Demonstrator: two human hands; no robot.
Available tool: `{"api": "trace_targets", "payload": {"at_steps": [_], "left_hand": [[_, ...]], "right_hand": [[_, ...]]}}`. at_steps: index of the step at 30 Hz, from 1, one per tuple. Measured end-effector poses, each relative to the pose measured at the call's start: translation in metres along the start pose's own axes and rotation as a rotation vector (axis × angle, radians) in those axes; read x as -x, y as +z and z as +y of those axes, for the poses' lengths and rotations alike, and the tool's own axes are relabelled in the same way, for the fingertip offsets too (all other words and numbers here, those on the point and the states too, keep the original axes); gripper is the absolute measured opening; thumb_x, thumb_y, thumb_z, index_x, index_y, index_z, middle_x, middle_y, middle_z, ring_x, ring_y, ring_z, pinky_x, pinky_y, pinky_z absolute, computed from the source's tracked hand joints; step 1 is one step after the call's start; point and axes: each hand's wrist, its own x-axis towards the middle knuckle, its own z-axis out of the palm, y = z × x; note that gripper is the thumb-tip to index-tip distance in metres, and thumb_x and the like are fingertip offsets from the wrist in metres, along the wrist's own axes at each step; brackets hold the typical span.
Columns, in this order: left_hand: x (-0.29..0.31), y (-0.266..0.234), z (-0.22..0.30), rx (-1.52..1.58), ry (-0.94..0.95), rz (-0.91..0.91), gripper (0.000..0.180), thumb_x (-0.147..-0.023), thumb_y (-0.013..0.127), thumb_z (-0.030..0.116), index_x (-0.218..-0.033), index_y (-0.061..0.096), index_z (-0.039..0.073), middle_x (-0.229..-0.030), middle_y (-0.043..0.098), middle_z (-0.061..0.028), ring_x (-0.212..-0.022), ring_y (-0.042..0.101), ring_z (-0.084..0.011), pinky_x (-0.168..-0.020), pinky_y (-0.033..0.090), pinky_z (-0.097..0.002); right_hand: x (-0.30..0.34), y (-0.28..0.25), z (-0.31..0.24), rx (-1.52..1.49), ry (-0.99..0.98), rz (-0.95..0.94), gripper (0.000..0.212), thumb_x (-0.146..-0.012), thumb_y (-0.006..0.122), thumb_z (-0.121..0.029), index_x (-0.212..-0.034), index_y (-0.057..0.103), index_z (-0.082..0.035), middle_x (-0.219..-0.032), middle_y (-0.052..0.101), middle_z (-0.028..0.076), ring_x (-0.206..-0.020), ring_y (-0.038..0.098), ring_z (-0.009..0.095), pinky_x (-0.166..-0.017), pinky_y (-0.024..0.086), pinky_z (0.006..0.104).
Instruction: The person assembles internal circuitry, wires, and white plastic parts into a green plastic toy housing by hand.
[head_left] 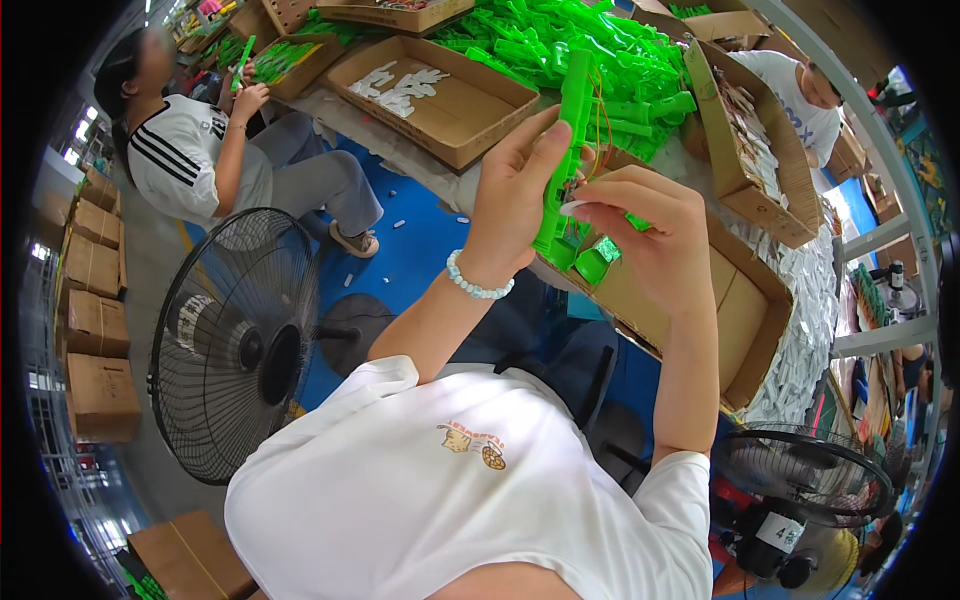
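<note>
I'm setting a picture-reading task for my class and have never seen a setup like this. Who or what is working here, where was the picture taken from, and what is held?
There is no robot here: a person works with two bare hands. The single picture comes from a wide fisheye camera on that person's head, looking down, so straight edges bend near the rim.

The left hand grips a long green plastic casing with thin orange-red wires beside it. The right hand pinches a small white piece close to the casing; whether they touch is unclear.

On the work surface ahead lie a heap of green plastic parts and a shallow cardboard tray holding white pieces.
</note>
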Motion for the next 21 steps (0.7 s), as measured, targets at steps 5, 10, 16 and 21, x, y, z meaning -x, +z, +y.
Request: {"api": "trace_targets", "payload": {"at_steps": [5,10,16,21], "left_hand": [[0.000,0.004,-0.009,-0.058,-0.016,-0.013,0.038,-0.100,0.054,0.026,-0.127,0.057,-0.001,-0.095,0.066,-0.0076,-0.081,0.063,-0.0100,-0.068,0.052,-0.0239],[0.002,0.006,-0.015,-0.057,-0.041,-0.003,0.040,-0.100,0.055,0.025,-0.130,0.056,-0.001,-0.099,0.067,-0.0071,-0.080,0.063,-0.0087,-0.065,0.052,-0.0227],[0.004,0.007,-0.018,-0.062,-0.030,-0.020,0.043,-0.098,0.058,0.026,-0.132,0.054,-0.001,-0.096,0.068,-0.0061,-0.074,0.063,-0.0080,-0.060,0.050,-0.0218],[0.005,0.005,-0.020,-0.066,-0.041,-0.033,0.048,-0.097,0.060,0.027,-0.135,0.053,-0.002,-0.095,0.067,-0.0038,-0.078,0.058,-0.0036,-0.067,0.047,-0.0214]], "right_hand": [[0.009,0.002,0.003,-0.228,0.230,0.073,0.016,-0.080,0.069,0.003,-0.096,0.067,0.002,-0.079,0.066,0.009,-0.074,0.069,0.017,-0.063,0.055,0.0269],[0.016,0.003,0.010,-0.361,0.210,0.106,0.015,-0.086,0.064,0.004,-0.101,0.066,0.004,-0.086,0.068,0.009,-0.076,0.069,0.018,-0.066,0.057,0.0269],[0.020,0.004,0.010,-0.481,0.352,0.184,0.022,-0.090,0.061,0.003,-0.111,0.060,0.008,-0.085,0.067,0.011,-0.073,0.067,0.015,-0.066,0.057,0.0266],[0.017,0.006,0.009,-0.498,0.372,0.188,0.019,-0.089,0.062,0.003,-0.108,0.062,0.008,-0.083,0.068,0.010,-0.070,0.066,0.014,-0.064,0.057,0.0265]]}}
